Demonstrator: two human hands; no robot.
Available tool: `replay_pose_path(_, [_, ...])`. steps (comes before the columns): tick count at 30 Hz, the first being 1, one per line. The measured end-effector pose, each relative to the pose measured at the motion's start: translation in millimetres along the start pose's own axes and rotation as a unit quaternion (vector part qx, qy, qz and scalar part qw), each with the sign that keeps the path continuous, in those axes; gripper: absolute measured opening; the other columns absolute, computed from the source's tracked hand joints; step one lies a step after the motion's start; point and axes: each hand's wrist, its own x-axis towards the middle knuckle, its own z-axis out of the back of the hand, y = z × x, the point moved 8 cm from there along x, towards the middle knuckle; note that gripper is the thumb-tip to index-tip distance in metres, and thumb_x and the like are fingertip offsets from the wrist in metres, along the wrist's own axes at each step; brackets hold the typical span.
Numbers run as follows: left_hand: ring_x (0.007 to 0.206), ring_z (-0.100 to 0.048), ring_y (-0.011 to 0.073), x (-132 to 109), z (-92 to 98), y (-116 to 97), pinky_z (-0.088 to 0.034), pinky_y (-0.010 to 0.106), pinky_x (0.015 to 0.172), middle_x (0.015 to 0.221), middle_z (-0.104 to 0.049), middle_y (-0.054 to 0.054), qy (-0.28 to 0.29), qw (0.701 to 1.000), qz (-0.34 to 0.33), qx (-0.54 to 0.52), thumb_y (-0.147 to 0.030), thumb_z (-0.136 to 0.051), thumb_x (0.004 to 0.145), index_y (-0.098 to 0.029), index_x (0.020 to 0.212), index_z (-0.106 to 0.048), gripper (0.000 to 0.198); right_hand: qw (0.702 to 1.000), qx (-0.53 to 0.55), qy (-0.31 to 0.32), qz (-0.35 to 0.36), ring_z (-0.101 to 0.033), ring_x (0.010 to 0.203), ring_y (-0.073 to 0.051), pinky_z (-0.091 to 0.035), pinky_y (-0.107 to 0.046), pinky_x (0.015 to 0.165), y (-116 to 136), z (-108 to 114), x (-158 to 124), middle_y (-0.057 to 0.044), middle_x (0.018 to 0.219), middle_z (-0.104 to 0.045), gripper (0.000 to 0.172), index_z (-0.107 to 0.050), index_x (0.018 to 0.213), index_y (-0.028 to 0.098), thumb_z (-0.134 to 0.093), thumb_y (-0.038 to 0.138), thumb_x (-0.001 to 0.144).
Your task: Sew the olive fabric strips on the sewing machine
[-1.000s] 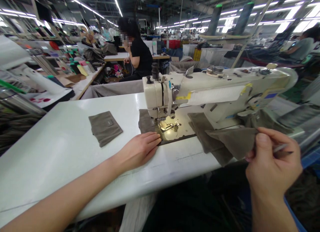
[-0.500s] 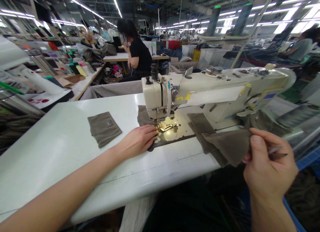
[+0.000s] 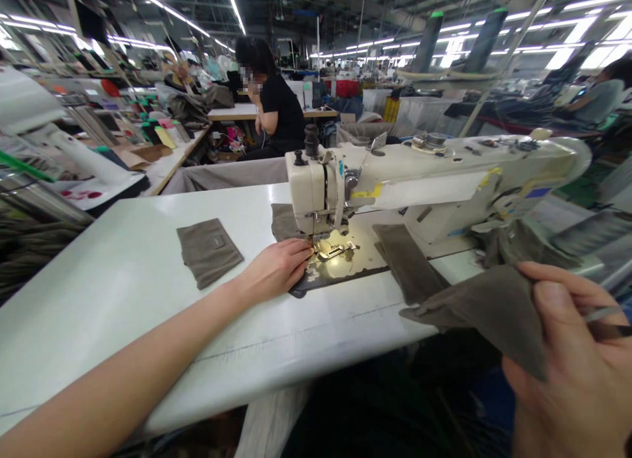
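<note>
My right hand (image 3: 575, 333) pinches a corner of a dark olive-grey fabric piece (image 3: 498, 306), which stretches left over the table's front edge. A pointed metal tool (image 3: 602, 313), its kind unclear, sits between the fingers of that hand. Another fabric strip (image 3: 407, 257) lies flat beneath the machine arm. My left hand (image 3: 284, 266) rests beside the needle and presser foot (image 3: 333, 252) of the sewing machine (image 3: 409, 175). Its fingertips are drawn together, and whatever they hold is hidden. Behind the needle shows more of the same fabric (image 3: 283, 221).
A square fabric piece with a small slot-like detail (image 3: 210, 253) lies left on the white table (image 3: 133, 300). Bunched fabric (image 3: 513, 241) is at the machine's right end. Thread cones (image 3: 427, 40) stand above. A seated person (image 3: 279, 109) is across the table.
My right hand has moved right and toward me, drawing the fabric piece's corner along and off the strip beneath. My left hand stays beside the needle. The view has shifted slightly.
</note>
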Motion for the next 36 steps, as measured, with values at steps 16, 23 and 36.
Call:
replay_pose_path(16, [0.121, -0.06, 0.0291, -24, 1.8, 28, -0.049, 0.049, 0.106, 0.134, -0.063, 0.016, 0.016, 0.993, 0.116, -0.015, -0.037, -0.041, 0.102, -0.014, 0.129, -0.063, 0.042, 0.95, -0.007, 0.287, 0.121, -0.058, 0.064, -0.011, -0.047, -0.024, 0.056, 38, -89, -29, 0.0, 0.085, -0.069, 0.007, -0.076, 0.084, 0.024, -0.074, 0.03, 0.086])
replay_pose_path(23, [0.086, -0.069, 0.031, -65, 64.5, 29, -0.049, 0.06, 0.098, 0.085, -0.072, 0.011, 0.011, 0.957, 0.29, -0.02, -0.058, -0.034, 0.099, -0.017, 0.081, -0.07, 0.057, 0.888, 0.05, 0.445, -0.103, -0.055, 0.057, -0.011, -0.044, -0.022, 0.053, 11, -133, -68, 0.003, 0.066, -0.065, 0.025, -0.074, 0.083, 0.019, -0.071, 0.043, 0.085])
replay_pose_path(36, [0.069, -0.058, 0.0156, -14, 86.8, -2, -0.048, 0.026, 0.062, 0.074, -0.066, 0.0, -0.103, 0.88, 0.366, -0.285, -0.047, -0.053, 0.09, -0.018, 0.085, -0.066, 0.031, 0.836, -0.023, 0.518, -0.179, -0.056, 0.062, -0.014, -0.044, -0.025, 0.058, -34, -128, -118, 0.001, 0.069, -0.065, 0.023, -0.073, 0.086, 0.018, -0.07, 0.041, 0.081])
